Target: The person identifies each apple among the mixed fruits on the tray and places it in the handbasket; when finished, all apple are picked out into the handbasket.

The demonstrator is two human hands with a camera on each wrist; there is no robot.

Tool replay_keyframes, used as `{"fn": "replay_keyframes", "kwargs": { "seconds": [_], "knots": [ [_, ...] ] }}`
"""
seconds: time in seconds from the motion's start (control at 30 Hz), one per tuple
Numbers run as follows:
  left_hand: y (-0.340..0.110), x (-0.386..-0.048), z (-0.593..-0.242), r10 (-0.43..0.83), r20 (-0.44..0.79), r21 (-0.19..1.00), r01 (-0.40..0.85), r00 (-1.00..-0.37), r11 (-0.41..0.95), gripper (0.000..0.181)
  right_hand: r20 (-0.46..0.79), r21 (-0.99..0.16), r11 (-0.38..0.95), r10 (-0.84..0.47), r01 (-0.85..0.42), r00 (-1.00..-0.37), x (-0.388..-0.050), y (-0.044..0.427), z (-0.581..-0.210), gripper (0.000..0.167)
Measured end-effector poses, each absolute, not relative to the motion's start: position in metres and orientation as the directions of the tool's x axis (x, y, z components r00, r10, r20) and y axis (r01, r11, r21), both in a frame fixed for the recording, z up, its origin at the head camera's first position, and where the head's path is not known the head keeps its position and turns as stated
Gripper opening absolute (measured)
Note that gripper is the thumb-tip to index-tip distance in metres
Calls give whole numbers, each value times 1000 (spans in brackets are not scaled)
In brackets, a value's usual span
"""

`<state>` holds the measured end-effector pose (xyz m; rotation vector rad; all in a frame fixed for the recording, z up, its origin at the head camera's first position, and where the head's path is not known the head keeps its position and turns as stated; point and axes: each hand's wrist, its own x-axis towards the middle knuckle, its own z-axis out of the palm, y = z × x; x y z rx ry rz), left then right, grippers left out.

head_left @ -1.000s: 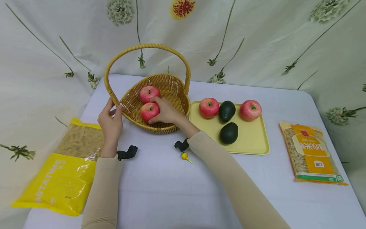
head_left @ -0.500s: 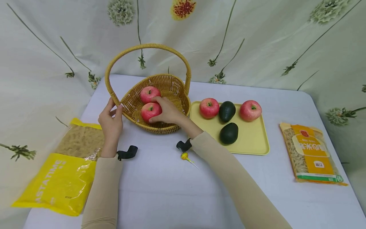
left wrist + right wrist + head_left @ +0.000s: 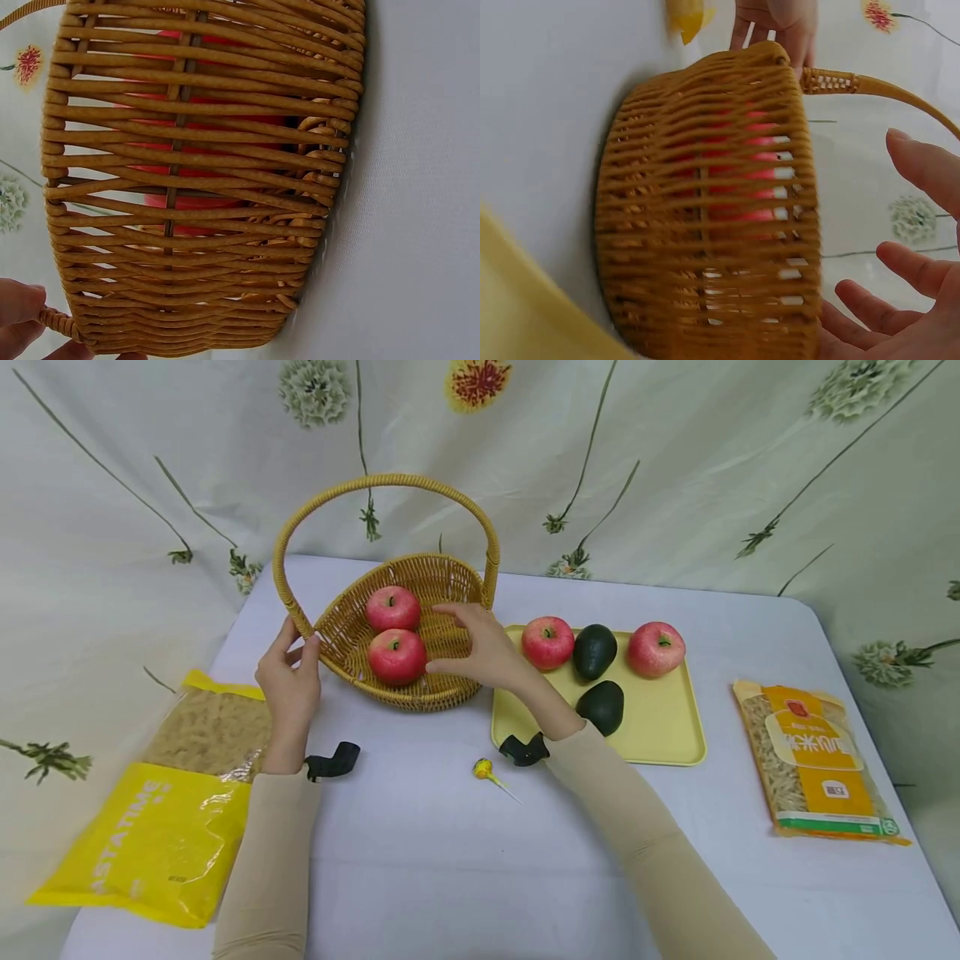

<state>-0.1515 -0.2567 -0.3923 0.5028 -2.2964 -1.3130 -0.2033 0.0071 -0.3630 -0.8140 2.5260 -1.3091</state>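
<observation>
Your left hand (image 3: pixel 291 681) pinches the handle (image 3: pixel 386 481) of that wicker basket (image 3: pixel 420 700), which arches up, running left to right; your right hand (image 3: pixel 487 652)'s spread apart beside two apples (image 3: pixel 397 657) sitting inside, stems up.

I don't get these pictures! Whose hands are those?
A person is working with bare hands. The wide picture comes from a camera on their head; the close ones from one on each wrist. The left hand holds the wicker basket near one end of its handle. The right hand is open beside the two red apples inside, gripping nothing. On the table are a yellow tray with two more apples and two avocados, a lollipop, a yellow pasta bag and an orange bag.
</observation>
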Motion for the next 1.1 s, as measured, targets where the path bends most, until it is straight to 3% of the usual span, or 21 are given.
{"fn": "replay_keyframes", "kwargs": {
  "seconds": [0.53, 0.87, 1.1],
  "knots": [
    [-255, -152, -392, -520, 194, 868, -101, -832, 486, 46, 248, -853, 370, -333, -368, -910, -191, 101, -349, 74],
    [-255, -152, -391, -517, 180, 872, -108, -837, 478, 47, 220, -873, 401, -187, -279, -957, -199, 135, -357, 75],
    [-256, -152, -392, -517, 187, 868, -107, -835, 485, 46, 202, -866, 426, -179, -261, -963, -205, 142, -367, 75]
  ]
}}
